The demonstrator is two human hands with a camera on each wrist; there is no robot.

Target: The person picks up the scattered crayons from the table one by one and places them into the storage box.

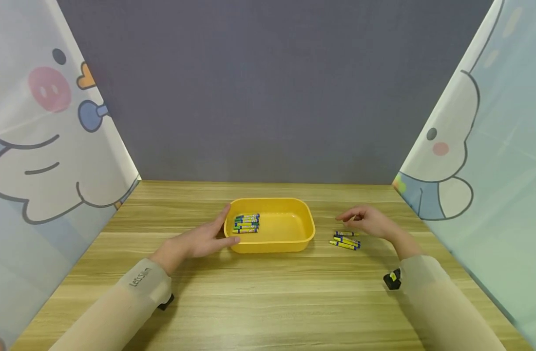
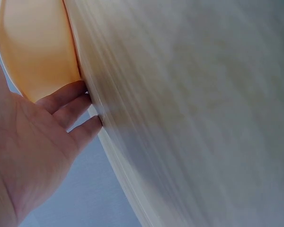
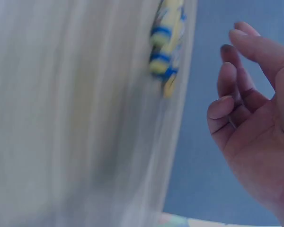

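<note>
Crayons [image 1: 248, 224] lined along left edge of yellow tray [image 1: 271, 247]; loose crayons [image 1: 347, 241] toward right edge of tabletop [image 1: 268, 302]. Left hand [image 1: 202, 241] spread against tray; right hand [image 1: 373, 224] above loose ones, fingers relaxed.

Glossy, smooth plastic is seen in the yellow tray [image 1: 286, 226]; crayons [image 1: 245, 231] look paper-wrapped; the surface [image 1: 268, 297] is wood-grained; matt cloth is suggested by the grey backdrop [image 1: 268, 97].

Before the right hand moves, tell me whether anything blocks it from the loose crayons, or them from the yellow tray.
Nothing visible lies between the raised right hand and the loose crayons. Between them and the yellow tray is bare tabletop; only the tray's right wall would likely need clearing.
</note>
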